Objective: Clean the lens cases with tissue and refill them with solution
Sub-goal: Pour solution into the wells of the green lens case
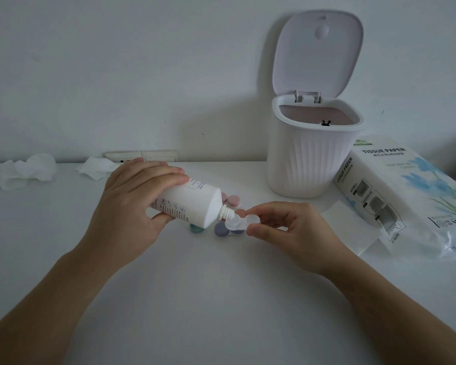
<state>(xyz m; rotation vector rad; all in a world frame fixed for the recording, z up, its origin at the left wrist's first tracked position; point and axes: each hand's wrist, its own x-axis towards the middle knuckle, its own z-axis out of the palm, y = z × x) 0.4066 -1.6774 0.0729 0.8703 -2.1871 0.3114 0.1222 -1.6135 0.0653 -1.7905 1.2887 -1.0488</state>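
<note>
My left grip (132, 198) wraps the tilted solution bottle (190, 204), nozzle just over the clear lens case (238, 223). My right grip (284, 227) pinches that case's near end above the tabletop (221, 299).

- Solution bottle (190, 202): white matt plastic, printed label, ribbed threaded neck.
- Clear lens case (241, 223): translucent, smooth plastic.
- Bin (304, 164): white matt plastic, ribbed wall, smooth lid.
- Tissue pack (411, 196): glossy, crinkled plastic wrap.
- Crumpled tissues (28, 171): soft white paper.
- Table (208, 299): smooth, matt white.
</note>
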